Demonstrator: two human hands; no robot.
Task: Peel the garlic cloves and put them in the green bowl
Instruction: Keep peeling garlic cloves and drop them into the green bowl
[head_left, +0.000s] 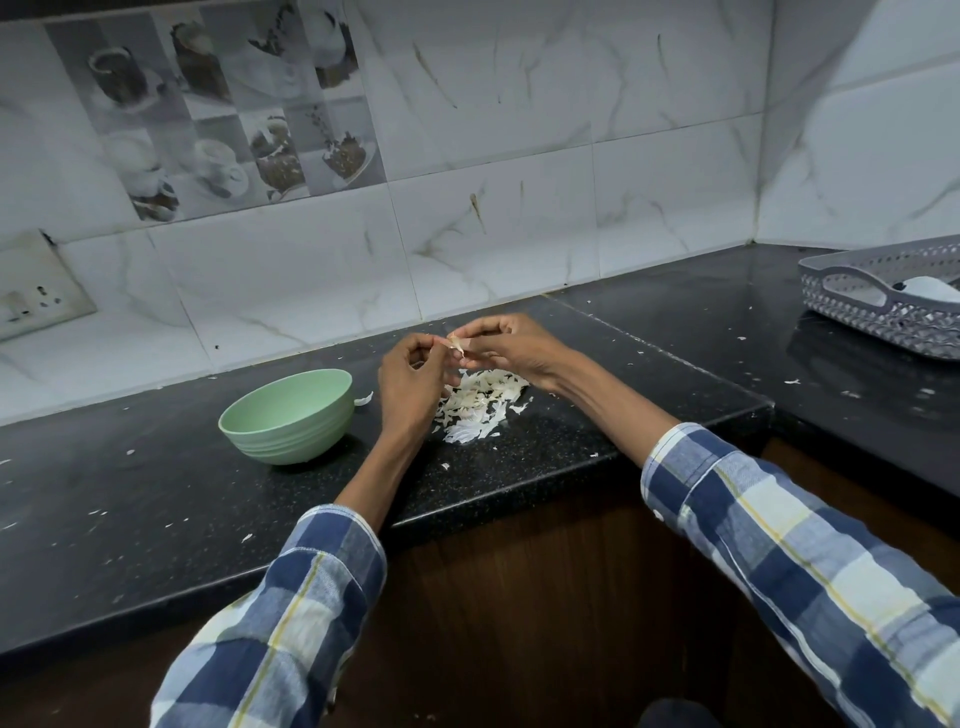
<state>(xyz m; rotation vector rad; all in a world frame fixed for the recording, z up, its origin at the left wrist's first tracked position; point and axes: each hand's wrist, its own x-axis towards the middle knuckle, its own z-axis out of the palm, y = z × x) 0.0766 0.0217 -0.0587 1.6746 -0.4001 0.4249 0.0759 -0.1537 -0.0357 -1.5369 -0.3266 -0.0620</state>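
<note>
Pinching a garlic clove with both hands beside the green bowl

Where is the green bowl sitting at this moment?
In the head view, the green bowl stands on the black counter, left of centre, just left of the left hand and the pile of garlic skins.

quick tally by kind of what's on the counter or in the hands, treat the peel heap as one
green bowl: 1
grey basket: 1
heap of garlic peels: 1
garlic clove, pinched between left hand and right hand: 1
Total: 4
</note>
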